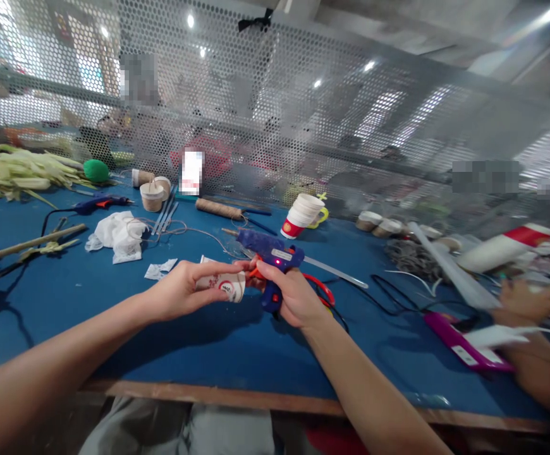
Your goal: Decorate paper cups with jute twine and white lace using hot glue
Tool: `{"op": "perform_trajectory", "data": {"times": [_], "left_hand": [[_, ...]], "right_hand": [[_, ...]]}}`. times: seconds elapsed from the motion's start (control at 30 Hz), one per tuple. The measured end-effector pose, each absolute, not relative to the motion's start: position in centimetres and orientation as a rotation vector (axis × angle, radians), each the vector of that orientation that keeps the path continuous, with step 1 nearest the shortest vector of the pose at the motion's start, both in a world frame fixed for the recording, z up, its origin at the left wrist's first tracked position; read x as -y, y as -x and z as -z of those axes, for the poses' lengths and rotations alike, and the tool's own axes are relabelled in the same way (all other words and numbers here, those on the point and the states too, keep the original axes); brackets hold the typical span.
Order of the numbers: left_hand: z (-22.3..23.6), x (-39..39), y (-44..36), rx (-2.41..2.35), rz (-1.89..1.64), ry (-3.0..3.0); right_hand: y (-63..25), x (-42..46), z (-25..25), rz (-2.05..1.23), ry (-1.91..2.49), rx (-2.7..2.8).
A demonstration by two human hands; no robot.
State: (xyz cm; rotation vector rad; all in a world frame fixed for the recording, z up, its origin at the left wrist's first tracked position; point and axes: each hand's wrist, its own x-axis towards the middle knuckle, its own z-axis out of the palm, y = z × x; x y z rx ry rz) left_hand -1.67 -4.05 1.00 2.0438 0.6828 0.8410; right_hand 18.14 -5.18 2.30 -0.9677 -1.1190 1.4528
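My left hand (187, 287) is closed around a printed paper cup (230, 287), which lies on its side with its rim toward the right. In my right hand (288, 291) is a blue hot glue gun (263, 246), its orange trigger under my fingers and its nozzle pointing left, above the cup. A clear glue stick (336, 270) sticks out of the gun's rear, and a small red light glows on its body. The fingertips of my right hand come close to the cup's rim; whether they touch it I cannot tell.
Beyond the gun stand stacked paper cups (298, 218). White cloth (119, 234), a twine spool (220, 208), another glue gun (102, 203) and twine-wrapped cups (152, 194) lie farther left. At right, a purple power strip (464, 344) sits near another person's hand (531, 300). Perforated metal screen (303, 114) backs the table.
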Motion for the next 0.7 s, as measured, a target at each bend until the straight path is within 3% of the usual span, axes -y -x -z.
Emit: {"op": "perform_trajectory", "data": {"times": [0.33,0.57,0.7], "left_hand": [[-1.0,3.7,1.7,-0.673,-0.849,-1.831],[-1.0,3.7,1.8,-0.897,-0.812,-2.020],[-1.0,3.3,1.8,-0.905,-0.882,-1.884]], "right_hand": [[-17.9,5.3,-2.0,-1.412,0.974,1.129],[-18.0,5.3,-2.3,-1.414,0.972,1.210],[-19.3,5.2,-2.8,-1.206,1.063,1.340]]}}
